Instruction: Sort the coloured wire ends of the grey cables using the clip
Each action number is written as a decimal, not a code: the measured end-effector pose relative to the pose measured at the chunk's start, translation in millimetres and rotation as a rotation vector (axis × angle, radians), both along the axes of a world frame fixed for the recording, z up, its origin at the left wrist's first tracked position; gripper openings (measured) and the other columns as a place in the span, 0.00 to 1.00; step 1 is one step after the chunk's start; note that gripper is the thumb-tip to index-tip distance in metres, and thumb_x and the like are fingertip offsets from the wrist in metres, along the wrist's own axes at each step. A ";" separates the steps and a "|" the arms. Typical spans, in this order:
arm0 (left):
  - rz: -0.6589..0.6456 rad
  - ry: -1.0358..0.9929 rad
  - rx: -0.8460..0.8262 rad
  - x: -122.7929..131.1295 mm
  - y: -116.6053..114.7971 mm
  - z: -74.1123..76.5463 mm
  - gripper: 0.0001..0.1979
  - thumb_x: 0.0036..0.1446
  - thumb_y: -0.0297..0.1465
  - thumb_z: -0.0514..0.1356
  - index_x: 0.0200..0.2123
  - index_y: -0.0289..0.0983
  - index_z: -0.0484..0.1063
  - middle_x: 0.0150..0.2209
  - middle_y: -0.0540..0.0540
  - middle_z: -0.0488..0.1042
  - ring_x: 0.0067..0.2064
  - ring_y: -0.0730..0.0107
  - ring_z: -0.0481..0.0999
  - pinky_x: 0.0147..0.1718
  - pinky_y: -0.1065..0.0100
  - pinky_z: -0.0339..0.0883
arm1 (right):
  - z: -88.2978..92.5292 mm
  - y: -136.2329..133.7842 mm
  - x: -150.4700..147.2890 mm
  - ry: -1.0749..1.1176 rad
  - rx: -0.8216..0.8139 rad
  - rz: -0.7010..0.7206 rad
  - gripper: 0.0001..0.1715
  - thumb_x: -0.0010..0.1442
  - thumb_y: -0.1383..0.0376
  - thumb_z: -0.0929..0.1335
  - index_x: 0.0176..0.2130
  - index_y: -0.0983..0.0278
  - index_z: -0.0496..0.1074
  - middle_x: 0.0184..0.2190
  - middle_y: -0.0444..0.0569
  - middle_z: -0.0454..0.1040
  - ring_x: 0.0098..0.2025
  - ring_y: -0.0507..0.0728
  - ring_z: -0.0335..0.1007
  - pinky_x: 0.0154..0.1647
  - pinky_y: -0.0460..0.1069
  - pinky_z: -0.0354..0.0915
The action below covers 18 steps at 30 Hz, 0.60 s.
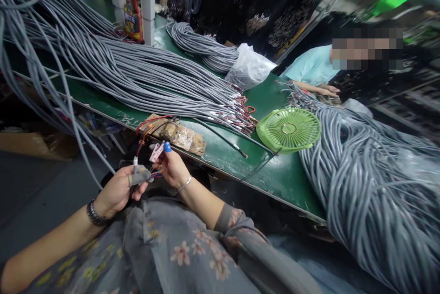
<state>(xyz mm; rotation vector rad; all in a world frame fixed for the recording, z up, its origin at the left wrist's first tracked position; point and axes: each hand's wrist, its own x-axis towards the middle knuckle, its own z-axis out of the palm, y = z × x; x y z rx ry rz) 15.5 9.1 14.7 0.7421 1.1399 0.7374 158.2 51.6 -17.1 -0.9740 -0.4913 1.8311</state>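
My left hand is closed around the end of a grey cable with a white sleeve; a grey cover wraps its thumb. Thin coloured wires fan out between my two hands. My right hand has its fingers closed at those wires, and a blue cover caps its thumb. Beside that thumb is a pink-and-white patterned piece; I cannot tell whether it is held or wraps a finger. Just beyond my hands, a worn wooden block with red and black leads lies at the table edge.
Bundles of grey cables with stripped ends cover the green table. A green fan stands near a large cable heap at right. Behind are a plastic bag, a yellow-and-red bottle and a co-worker in a light blue top.
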 end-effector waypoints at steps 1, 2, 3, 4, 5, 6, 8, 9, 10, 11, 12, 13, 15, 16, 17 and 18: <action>0.003 -0.001 0.005 -0.1 -0.4 0.5 0.18 0.32 0.41 0.72 0.20 0.37 0.69 0.12 0.55 0.66 0.12 0.80 0.58 0.13 0.75 0.50 | 0.6 -0.7 1.0 0.009 -0.009 0.029 0.31 0.57 0.39 0.70 0.30 0.64 0.74 0.23 0.44 0.71 0.24 0.50 0.64 0.26 0.44 0.65; 0.008 -0.002 0.010 -0.4 -0.9 0.9 0.18 0.32 0.41 0.72 0.20 0.37 0.70 0.12 0.55 0.66 0.13 0.80 0.58 0.13 0.75 0.49 | 1.2 -1.4 2.1 0.020 -0.018 0.060 0.32 0.59 0.38 0.68 0.31 0.64 0.73 0.23 0.45 0.72 0.23 0.49 0.64 0.25 0.44 0.65; 0.014 -0.004 0.014 -0.8 -1.7 1.2 0.18 0.33 0.41 0.72 0.20 0.37 0.70 0.12 0.55 0.66 0.13 0.79 0.59 0.13 0.75 0.49 | 2.0 -1.9 3.5 0.032 -0.026 0.090 0.34 0.60 0.37 0.66 0.31 0.64 0.73 0.24 0.45 0.72 0.23 0.49 0.64 0.25 0.44 0.65; 0.021 -0.004 0.018 -1.4 -2.7 1.4 0.18 0.33 0.41 0.72 0.20 0.37 0.70 0.12 0.54 0.66 0.13 0.79 0.59 0.13 0.75 0.50 | 2.7 -2.1 4.9 0.045 -0.034 0.117 0.34 0.60 0.36 0.64 0.32 0.64 0.73 0.24 0.45 0.72 0.23 0.49 0.64 0.25 0.44 0.65; 0.029 -0.003 0.021 -1.9 -4.1 1.6 0.18 0.33 0.41 0.72 0.21 0.37 0.70 0.12 0.55 0.66 0.13 0.79 0.59 0.13 0.75 0.50 | 3.4 -2.1 6.1 0.056 -0.041 0.138 0.35 0.61 0.36 0.64 0.32 0.64 0.73 0.25 0.45 0.73 0.23 0.49 0.65 0.26 0.44 0.66; 0.033 -0.002 0.022 -2.3 -5.6 2.0 0.18 0.33 0.41 0.72 0.21 0.37 0.70 0.13 0.55 0.66 0.13 0.79 0.59 0.13 0.75 0.50 | 3.8 -1.8 7.1 0.064 -0.046 0.152 0.34 0.61 0.36 0.64 0.32 0.64 0.73 0.25 0.45 0.73 0.24 0.49 0.65 0.26 0.44 0.66; 0.037 -0.002 0.028 -2.5 -8.9 3.7 0.17 0.33 0.41 0.72 0.20 0.37 0.70 0.13 0.54 0.67 0.13 0.79 0.59 0.13 0.75 0.50 | 4.0 -0.9 8.4 0.065 -0.048 0.161 0.32 0.61 0.38 0.65 0.32 0.64 0.72 0.26 0.45 0.74 0.25 0.49 0.66 0.26 0.44 0.66; 0.039 -0.004 0.032 -2.2 -10.4 4.9 0.17 0.33 0.41 0.72 0.20 0.37 0.70 0.13 0.54 0.67 0.13 0.79 0.59 0.13 0.75 0.50 | 3.8 -0.4 8.5 0.056 -0.039 0.154 0.30 0.61 0.40 0.67 0.32 0.64 0.72 0.26 0.45 0.74 0.25 0.49 0.66 0.26 0.44 0.66; 0.043 -0.006 0.036 -1.8 -11.6 6.3 0.17 0.33 0.40 0.72 0.19 0.37 0.70 0.13 0.54 0.67 0.13 0.79 0.59 0.13 0.75 0.50 | 3.3 0.0 8.5 0.043 -0.025 0.141 0.27 0.61 0.43 0.69 0.32 0.64 0.73 0.26 0.45 0.73 0.25 0.49 0.65 0.26 0.43 0.65; 0.052 -0.008 0.039 -1.3 -12.5 7.7 0.17 0.33 0.40 0.72 0.19 0.37 0.70 0.13 0.54 0.68 0.13 0.79 0.60 0.13 0.75 0.51 | 2.8 0.1 8.3 0.028 -0.007 0.120 0.25 0.60 0.45 0.70 0.32 0.64 0.73 0.25 0.44 0.73 0.25 0.49 0.65 0.26 0.43 0.65; 0.066 -0.008 0.041 -0.7 -13.0 8.7 0.17 0.33 0.40 0.72 0.19 0.37 0.70 0.13 0.54 0.68 0.13 0.79 0.60 0.14 0.75 0.51 | 2.2 0.0 8.1 0.013 0.009 0.099 0.23 0.59 0.47 0.72 0.32 0.64 0.73 0.24 0.44 0.72 0.24 0.49 0.64 0.26 0.43 0.65; 0.080 -0.007 0.043 -0.1 -13.0 9.4 0.17 0.33 0.40 0.72 0.19 0.37 0.70 0.13 0.54 0.68 0.13 0.79 0.60 0.14 0.75 0.51 | 1.5 -0.4 7.9 0.002 0.022 0.081 0.21 0.58 0.49 0.72 0.32 0.64 0.73 0.24 0.44 0.72 0.24 0.49 0.63 0.26 0.44 0.65; 0.112 -0.004 0.046 0.9 -12.3 9.4 0.17 0.32 0.40 0.72 0.20 0.37 0.71 0.12 0.54 0.68 0.13 0.79 0.60 0.14 0.75 0.51 | -0.2 -1.9 7.5 -0.015 0.033 0.059 0.21 0.57 0.48 0.73 0.32 0.65 0.74 0.24 0.44 0.72 0.24 0.49 0.62 0.26 0.45 0.65; 0.122 -0.005 0.047 1.3 -11.7 8.7 0.17 0.32 0.40 0.72 0.20 0.37 0.71 0.12 0.54 0.68 0.13 0.79 0.61 0.14 0.75 0.52 | -1.5 -2.9 7.2 -0.029 0.042 0.043 0.23 0.56 0.47 0.73 0.31 0.64 0.74 0.23 0.44 0.72 0.24 0.50 0.62 0.26 0.45 0.65; 0.130 -0.006 0.048 1.6 -11.0 7.7 0.17 0.32 0.40 0.72 0.20 0.37 0.71 0.12 0.54 0.68 0.13 0.79 0.61 0.14 0.75 0.52 | -2.9 -3.9 6.8 -0.050 0.060 0.018 0.24 0.55 0.45 0.73 0.30 0.64 0.74 0.23 0.44 0.71 0.24 0.50 0.61 0.26 0.45 0.65; 0.136 -0.008 0.050 1.9 -10.4 6.6 0.17 0.32 0.40 0.72 0.21 0.37 0.71 0.13 0.54 0.68 0.13 0.79 0.61 0.14 0.74 0.53 | -4.4 -4.8 6.3 -0.076 0.087 -0.017 0.26 0.53 0.43 0.74 0.29 0.64 0.73 0.22 0.43 0.71 0.23 0.50 0.61 0.26 0.45 0.65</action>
